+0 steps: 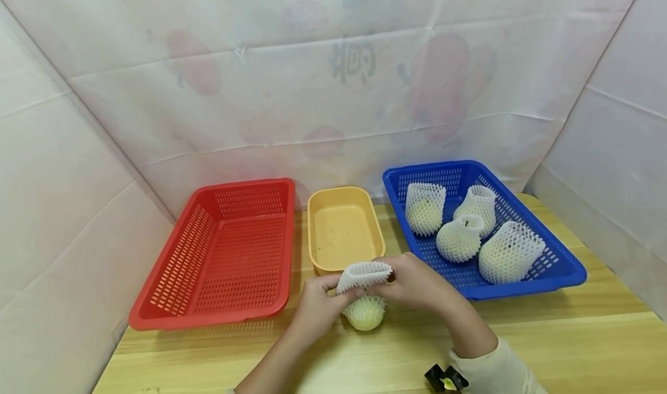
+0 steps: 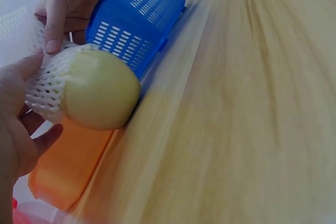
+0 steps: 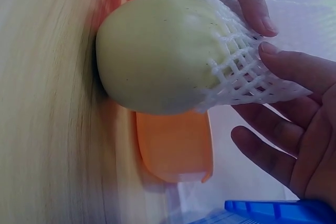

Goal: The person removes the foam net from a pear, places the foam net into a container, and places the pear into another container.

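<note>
A pale yellow-green round fruit (image 1: 366, 320), pear-like in look, stands on the table at front centre, its upper part inside a white foam net sleeve (image 1: 365, 273). My left hand (image 1: 319, 302) pinches the sleeve's left side between thumb and fingers. From the right, my right hand (image 1: 414, 281) grips the opposite side of the same net. The right wrist view shows the fruit's smooth bare lower half (image 3: 147, 56), with the mesh (image 3: 247, 72) gathered around its other end and both thumbs on the mesh.
A blue basket (image 1: 526, 294) at the right holds several fruits in white foam nets. A red basket (image 1: 213, 320) stands at the left, and between them a small yellow-orange tray (image 1: 346, 232) lies just beyond the hands. Fabric walls (image 1: 312, 104) enclose the wooden table (image 1: 599, 347).
</note>
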The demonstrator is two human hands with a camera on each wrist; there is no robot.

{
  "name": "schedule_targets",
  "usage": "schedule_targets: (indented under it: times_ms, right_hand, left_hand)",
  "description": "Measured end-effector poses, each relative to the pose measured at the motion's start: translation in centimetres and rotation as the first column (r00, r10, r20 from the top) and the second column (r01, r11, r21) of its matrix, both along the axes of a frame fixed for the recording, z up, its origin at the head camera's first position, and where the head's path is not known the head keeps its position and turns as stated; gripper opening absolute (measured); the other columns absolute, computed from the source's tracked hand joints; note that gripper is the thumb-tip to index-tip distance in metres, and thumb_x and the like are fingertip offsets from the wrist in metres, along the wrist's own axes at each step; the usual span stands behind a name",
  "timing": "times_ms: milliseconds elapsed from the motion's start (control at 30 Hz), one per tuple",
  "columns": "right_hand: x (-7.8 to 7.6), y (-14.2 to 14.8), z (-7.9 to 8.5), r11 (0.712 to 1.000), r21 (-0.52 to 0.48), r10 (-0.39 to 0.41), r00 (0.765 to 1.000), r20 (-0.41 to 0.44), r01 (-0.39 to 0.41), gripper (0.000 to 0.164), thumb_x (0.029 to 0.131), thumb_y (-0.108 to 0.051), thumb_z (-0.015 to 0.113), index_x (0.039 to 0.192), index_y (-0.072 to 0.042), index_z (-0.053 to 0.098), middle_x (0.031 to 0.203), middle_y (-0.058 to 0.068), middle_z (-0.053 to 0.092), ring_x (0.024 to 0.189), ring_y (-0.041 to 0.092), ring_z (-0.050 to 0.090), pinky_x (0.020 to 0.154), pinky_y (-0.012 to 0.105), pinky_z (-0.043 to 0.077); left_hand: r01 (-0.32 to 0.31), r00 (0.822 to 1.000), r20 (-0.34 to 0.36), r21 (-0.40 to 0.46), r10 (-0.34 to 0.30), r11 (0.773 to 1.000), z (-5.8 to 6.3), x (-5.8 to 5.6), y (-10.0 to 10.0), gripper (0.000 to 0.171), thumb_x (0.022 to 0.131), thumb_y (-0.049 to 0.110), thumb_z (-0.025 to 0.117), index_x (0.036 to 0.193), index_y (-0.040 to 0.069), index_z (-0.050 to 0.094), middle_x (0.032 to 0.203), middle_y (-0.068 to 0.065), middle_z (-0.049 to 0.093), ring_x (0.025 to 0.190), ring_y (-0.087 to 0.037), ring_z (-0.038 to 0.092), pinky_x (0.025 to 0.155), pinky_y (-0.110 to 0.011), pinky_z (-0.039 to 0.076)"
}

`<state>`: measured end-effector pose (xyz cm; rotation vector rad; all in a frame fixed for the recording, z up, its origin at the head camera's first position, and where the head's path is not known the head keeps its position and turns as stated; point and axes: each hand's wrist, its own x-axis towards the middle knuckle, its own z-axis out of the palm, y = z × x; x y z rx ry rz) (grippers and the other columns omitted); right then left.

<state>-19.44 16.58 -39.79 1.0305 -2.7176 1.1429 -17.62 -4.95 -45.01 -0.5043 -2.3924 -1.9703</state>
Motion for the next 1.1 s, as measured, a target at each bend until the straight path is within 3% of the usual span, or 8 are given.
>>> schedule_targets:
  times_ms: [167, 333, 533, 667, 833, 1100]
  right_hand:
    - [0.06, -0.08, 0.21, 0.999, -0.029, -0.020, 0.999, 0.027, 0.021, 0.022, 0.081, -0.020, 0.081, 0.101, -0.015, 0.072, 0.091, -0.006, 0.073, 0.077, 0.002, 0.065, 0.067, 0.023, 0.057]
    - [0.01, -0.04, 0.18, 0.998, -0.057, -0.035, 0.999, 0.024, 0.036, 0.027, 0.083, -0.020, 0.080, 0.107, -0.011, 0.071, 0.096, -0.001, 0.073, 0.082, 0.006, 0.067, 0.070, 0.023, 0.058]
    - [0.15, -0.09, 0.49, 0.994, -0.084, -0.065, 0.997, 0.041, 0.069, 0.035, 0.082, -0.017, 0.080, 0.116, -0.011, 0.069, 0.100, 0.000, 0.073, 0.083, 0.007, 0.066, 0.070, 0.023, 0.058]
    - [0.15, -0.05, 0.58, 0.993, -0.096, -0.065, 0.997, 0.042, 0.069, 0.039, 0.083, -0.018, 0.080, 0.119, -0.012, 0.067, 0.102, -0.001, 0.072, 0.083, 0.007, 0.066, 0.070, 0.024, 0.058]
    - [0.14, 0.03, 0.51, 0.993, -0.101, -0.057, 0.997, 0.059, 0.063, 0.043, 0.083, -0.021, 0.080, 0.122, -0.011, 0.066, 0.103, 0.000, 0.073, 0.084, 0.007, 0.067, 0.071, 0.024, 0.058]
    - [0.10, 0.12, 0.32, 0.997, -0.057, -0.055, 0.995, 0.087, 0.060, 0.034, 0.081, -0.025, 0.081, 0.107, -0.009, 0.067, 0.093, 0.000, 0.073, 0.080, 0.007, 0.067, 0.069, 0.023, 0.057]
  left_hand:
    - [-0.009, 1.000, -0.002, 0.032, 0.009, 0.999, 0.14, -0.01, -0.04, 0.025, 0.080, 0.026, 0.082, 0.102, 0.014, 0.077, 0.102, 0.000, 0.076, 0.095, -0.014, 0.071, 0.081, -0.028, 0.059]
    - [-0.011, 1.000, 0.004, 0.050, 0.010, 0.999, 0.34, -0.04, -0.23, 0.031, 0.078, 0.025, 0.083, 0.106, 0.015, 0.075, 0.108, 0.000, 0.074, 0.105, -0.015, 0.069, 0.091, -0.030, 0.055]
    - [-0.028, 0.999, -0.032, 0.055, 0.030, 0.998, 0.40, -0.21, -0.47, 0.033, 0.077, 0.025, 0.085, 0.106, 0.015, 0.075, 0.108, 0.001, 0.075, 0.105, -0.015, 0.069, 0.095, -0.030, 0.053]
    - [-0.052, 0.997, -0.047, 0.061, 0.055, 0.997, 0.47, -0.23, -0.41, 0.029, 0.077, 0.024, 0.084, 0.103, 0.012, 0.076, 0.105, -0.003, 0.075, 0.101, -0.016, 0.070, 0.091, -0.030, 0.055]
    - [-0.070, 0.997, -0.010, 0.113, 0.072, 0.991, 0.57, -0.20, -0.32, 0.025, 0.078, 0.020, 0.083, 0.099, 0.008, 0.077, 0.101, -0.007, 0.076, 0.094, -0.016, 0.072, 0.082, -0.029, 0.059]
    - [-0.114, 0.993, -0.006, 0.186, 0.118, 0.976, 0.69, -0.27, -0.30, 0.020, 0.080, 0.015, 0.082, 0.097, 0.006, 0.076, 0.092, -0.010, 0.076, 0.082, -0.018, 0.072, 0.072, -0.031, 0.061]
